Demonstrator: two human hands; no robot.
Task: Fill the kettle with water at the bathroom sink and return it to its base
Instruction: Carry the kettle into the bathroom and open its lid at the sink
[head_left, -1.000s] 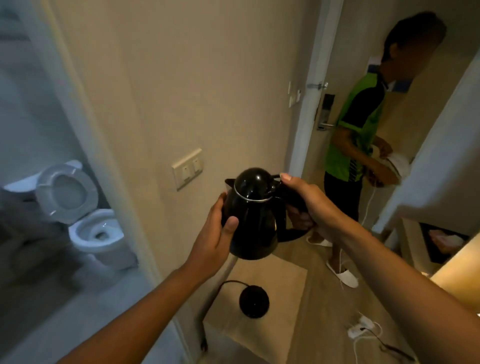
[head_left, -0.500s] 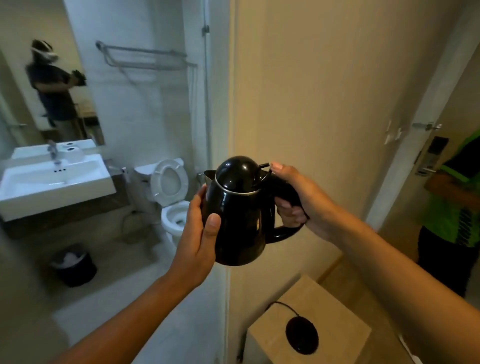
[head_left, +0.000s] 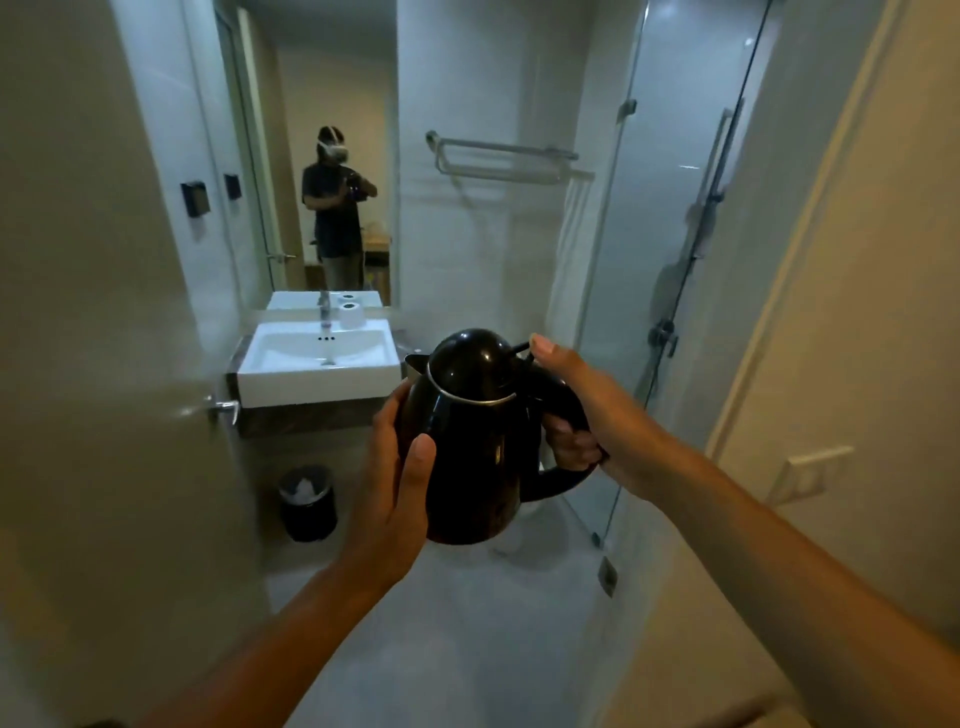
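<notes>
A glossy black kettle (head_left: 475, 431) with its lid down hangs in mid-air at the centre of the view, spout pointing left. My right hand (head_left: 582, 415) grips its handle, thumb resting by the lid lever. My left hand (head_left: 397, 488) cups the kettle's left side. Ahead on the left stands the white bathroom sink (head_left: 319, 364) with a chrome tap (head_left: 324, 306) behind its basin. The kettle's base is out of view.
The open bathroom door (head_left: 104, 364) with a lever handle (head_left: 226, 408) fills the left. A black waste bin (head_left: 307, 501) sits under the sink. A glass shower panel (head_left: 665, 260) stands right, a towel rack (head_left: 501, 156) above. The mirror (head_left: 317, 156) reflects me.
The view has swung left from the hallway to face into the bathroom. The sink now sits ahead, closer; the kettle base and the other person have left the view. Both hands keep hold.
</notes>
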